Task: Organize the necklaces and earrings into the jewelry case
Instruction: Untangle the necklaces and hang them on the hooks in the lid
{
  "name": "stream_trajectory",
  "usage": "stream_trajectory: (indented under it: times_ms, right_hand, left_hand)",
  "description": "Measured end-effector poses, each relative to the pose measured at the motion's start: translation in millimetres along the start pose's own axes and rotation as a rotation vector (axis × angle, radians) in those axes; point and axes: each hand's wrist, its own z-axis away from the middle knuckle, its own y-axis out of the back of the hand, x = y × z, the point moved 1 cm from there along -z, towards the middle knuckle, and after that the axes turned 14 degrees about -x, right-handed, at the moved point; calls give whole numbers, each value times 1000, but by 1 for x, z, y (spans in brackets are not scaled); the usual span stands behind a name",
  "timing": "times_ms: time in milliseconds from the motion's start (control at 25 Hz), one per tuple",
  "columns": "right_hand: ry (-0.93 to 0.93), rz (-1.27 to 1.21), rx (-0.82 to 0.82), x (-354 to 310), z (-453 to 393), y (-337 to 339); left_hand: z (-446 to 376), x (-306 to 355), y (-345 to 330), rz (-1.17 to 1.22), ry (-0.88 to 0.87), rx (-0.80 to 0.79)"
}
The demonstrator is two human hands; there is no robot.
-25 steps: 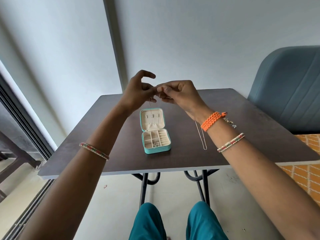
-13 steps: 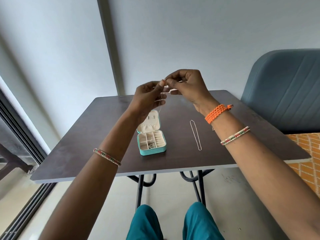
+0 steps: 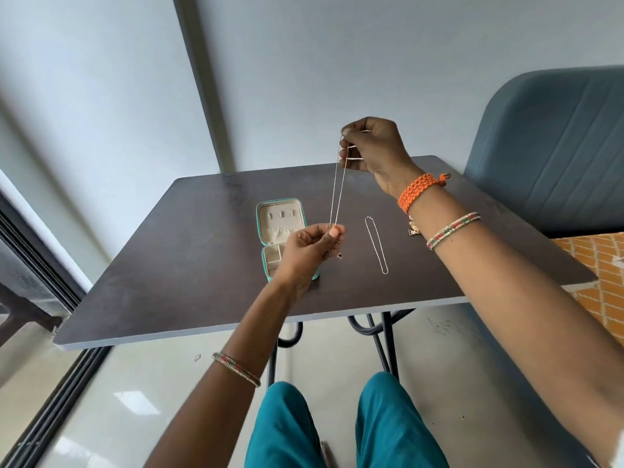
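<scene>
Silver chain, fine and doubled into a long narrow loop, runs taut between your two hands above the counter (image 3: 189, 265). Your right hand (image 3: 374, 148) is raised, its fingers curled and its fingertips pinching the top of this held necklace (image 3: 337, 184). Your left hand (image 3: 309, 249) sits lower and nearer to you, thumb and forefinger pinching the loop's lower end; a short tail with a small dark piece hangs just below that pinch. The two strands of the chain lie close together and cross the view in front of the jewelry case (image 3: 280, 228).

The case is teal outside and cream inside — it stands open on the dark counter, lid tilted up toward the wall, with three small tabs and a gathered pocket visible on the lid lining. Its compartmented base is largely hidden behind your left hand, so the contents cannot be told.

A second necklace (image 3: 376, 244) lies on the counter as a slim elongated loop, to the right of the case and apart from it. Further right, partly hidden behind your right wrist, a small gold-coloured cluster (image 3: 413, 228) rests on the counter; it is too small to identify.

Your right forearm carries an orange braided band (image 3: 418, 190) and a beaded bangle (image 3: 452, 229); your left forearm carries a similar bangle (image 3: 236, 368). A grey-blue chair (image 3: 557, 146) stands at the counter's far right — your teal-clad knees (image 3: 341, 430) show below the near edge.
</scene>
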Motion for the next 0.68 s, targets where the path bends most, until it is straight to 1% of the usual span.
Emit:
stream_trajectory:
  times_ms: [120, 320, 520, 680]
  right_hand:
    - [-51, 48, 43, 19, -3, 5]
    - [-65, 33, 68, 30, -9, 18]
    - [-97, 72, 80, 46, -18, 32]
    - [-162, 177, 127, 74, -28, 39]
  left_hand:
    - [2, -8, -6, 35, 36, 91]
    - [10, -22, -7, 282, 147, -13]
    - [14, -31, -7, 313, 259, 3]
    - [14, -33, -13, 222, 410, 4]
